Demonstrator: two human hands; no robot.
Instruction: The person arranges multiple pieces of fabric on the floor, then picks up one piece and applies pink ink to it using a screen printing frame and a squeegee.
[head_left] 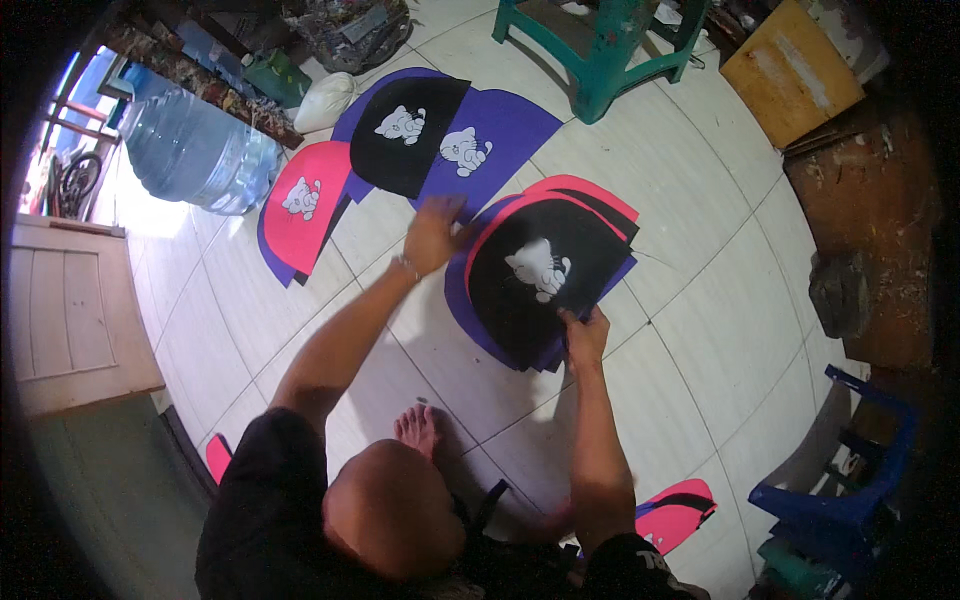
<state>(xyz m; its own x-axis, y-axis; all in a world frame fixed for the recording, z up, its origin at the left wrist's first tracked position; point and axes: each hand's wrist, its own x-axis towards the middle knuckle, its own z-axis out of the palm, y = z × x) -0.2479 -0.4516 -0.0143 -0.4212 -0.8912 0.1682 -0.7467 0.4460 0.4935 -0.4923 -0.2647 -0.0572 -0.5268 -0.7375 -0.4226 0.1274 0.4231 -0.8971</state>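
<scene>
A fanned stack of half-round sheets in black, pink and purple is in front of me. Its top black sheet bears a white cat print. My right hand pinches the stack's lower right edge, thumb on top. My left hand reaches beside the stack's upper left edge, fingers apart and slightly blurred, with nothing visible in it. Just beyond it on the floor lie a purple sheet and a black sheet, both cat-printed. Further left is a pink sheet over purple and black ones.
A large clear water bottle lies at the left, near a white bag. A green stool stands at the far side. On the right are a wooden board and a blue chair. More pink sheets lie lower right.
</scene>
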